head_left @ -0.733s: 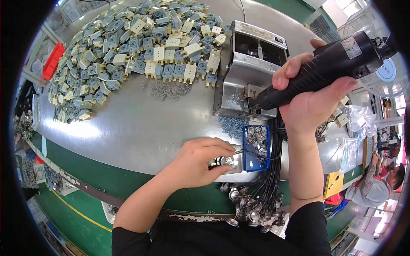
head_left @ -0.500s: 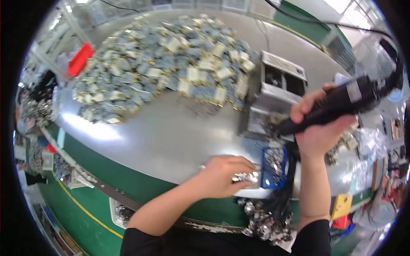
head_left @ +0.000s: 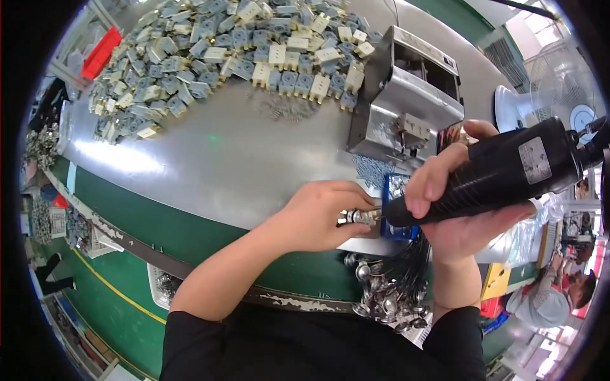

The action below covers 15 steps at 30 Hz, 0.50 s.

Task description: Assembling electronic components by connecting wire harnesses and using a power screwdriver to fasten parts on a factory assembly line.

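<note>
Fingers point(head_left: 346, 193) of the left hand point(head_left: 318, 216) pinch a small metal part point(head_left: 354, 218) at the near edge of the grey surface point(head_left: 210, 152), just right of the frame's centre. Wrapped tight around a black electric screwdriver point(head_left: 495, 174), the right hand point(head_left: 454, 203) holds its tip against that part, beside a small blue tray point(head_left: 395, 190). Blue and cream plastic pieces point(head_left: 222, 51) lie heaped at upper left, with a metal fixture box point(head_left: 406, 95) to their right.
</note>
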{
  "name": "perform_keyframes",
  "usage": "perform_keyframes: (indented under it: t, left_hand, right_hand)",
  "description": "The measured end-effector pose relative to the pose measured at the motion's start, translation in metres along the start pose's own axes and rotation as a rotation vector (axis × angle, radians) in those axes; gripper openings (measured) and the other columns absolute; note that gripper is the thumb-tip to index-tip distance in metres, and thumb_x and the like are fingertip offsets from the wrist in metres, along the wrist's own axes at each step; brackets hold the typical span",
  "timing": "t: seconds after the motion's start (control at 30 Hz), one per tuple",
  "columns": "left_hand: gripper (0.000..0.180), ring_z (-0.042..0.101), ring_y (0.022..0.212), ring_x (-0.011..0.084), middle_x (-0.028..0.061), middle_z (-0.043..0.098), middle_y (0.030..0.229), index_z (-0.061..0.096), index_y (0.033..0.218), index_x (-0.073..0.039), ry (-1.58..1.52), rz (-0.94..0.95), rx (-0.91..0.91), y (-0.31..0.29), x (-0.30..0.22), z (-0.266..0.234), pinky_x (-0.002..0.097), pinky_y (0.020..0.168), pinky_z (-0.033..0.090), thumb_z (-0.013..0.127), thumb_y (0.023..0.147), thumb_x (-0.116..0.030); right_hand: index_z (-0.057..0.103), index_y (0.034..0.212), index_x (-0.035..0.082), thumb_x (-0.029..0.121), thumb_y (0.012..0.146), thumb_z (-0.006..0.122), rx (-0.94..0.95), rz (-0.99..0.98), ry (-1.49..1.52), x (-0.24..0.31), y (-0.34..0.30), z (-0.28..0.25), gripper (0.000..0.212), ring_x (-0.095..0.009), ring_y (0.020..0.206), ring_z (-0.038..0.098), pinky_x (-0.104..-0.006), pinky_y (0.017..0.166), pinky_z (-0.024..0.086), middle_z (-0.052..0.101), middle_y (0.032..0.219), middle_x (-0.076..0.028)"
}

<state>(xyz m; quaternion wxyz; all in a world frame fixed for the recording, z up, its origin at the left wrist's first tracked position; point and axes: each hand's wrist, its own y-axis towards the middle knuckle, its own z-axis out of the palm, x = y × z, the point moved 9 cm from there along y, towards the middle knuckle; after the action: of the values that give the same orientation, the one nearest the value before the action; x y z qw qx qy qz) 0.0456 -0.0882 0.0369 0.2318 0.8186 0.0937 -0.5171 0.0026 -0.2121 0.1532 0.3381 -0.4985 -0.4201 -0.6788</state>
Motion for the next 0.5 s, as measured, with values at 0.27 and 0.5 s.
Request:
perform_keyframes:
  t: [0.27,0.5]
  left_hand:
    - [0.032,0.073,0.105,0.0296,0.0071,0.075,0.112,0.077,0.110,-0.007,0.011,-0.013,0.028,-0.002,0.002,0.009,0.0412,0.089,0.059,0.084,0.083,-0.021]
    - [0.031,0.073,0.104,0.0295,0.0066,0.075,0.112,0.077,0.109,-0.007,0.016,-0.017,0.026,-0.003,0.001,0.010,0.0412,0.089,0.059,0.084,0.083,-0.022]
  right_hand:
    - [0.036,0.147,0.003,0.102,0.075,0.046,0.001,-0.009,0.098,-0.012,-0.015,-0.003,0.123,-0.021,0.050,0.054,-0.0332,0.051,0.048,0.054,0.071,-0.007]
    - [0.037,0.149,0.003,0.100,0.077,0.050,0.007,-0.049,0.123,-0.007,-0.022,-0.006,0.122,-0.020,0.052,0.054,-0.0341,0.052,0.048,0.054,0.072,-0.007]
